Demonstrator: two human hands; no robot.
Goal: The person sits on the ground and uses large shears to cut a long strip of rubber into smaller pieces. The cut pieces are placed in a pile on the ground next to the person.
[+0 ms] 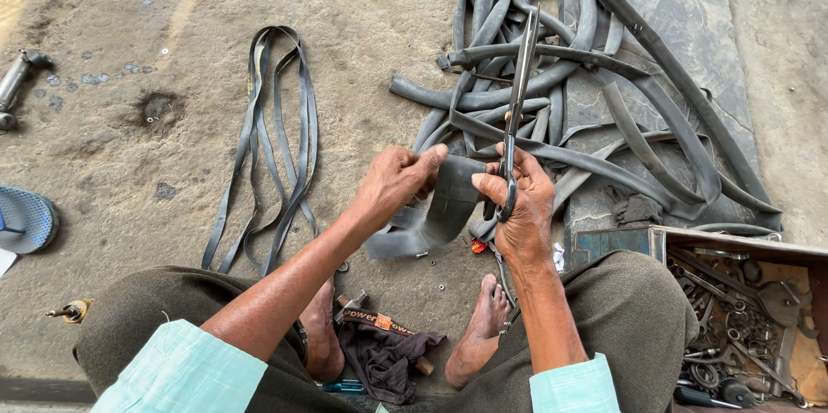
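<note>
My left hand grips one end of a short piece of black rubber inner tube, thumb on top. My right hand holds the other end together with a pair of long metal scissors; its fingers are through the handles and the closed blades point up and away over the tube pile. The tube piece hangs between both hands above my bare feet.
A tangled pile of black inner tubes lies ahead on the right on a stone slab. Thin rubber strips lie on the ground at left. An open wooden toolbox stands at lower right. A dark cloth lies between my feet; a blue sandal sits far left.
</note>
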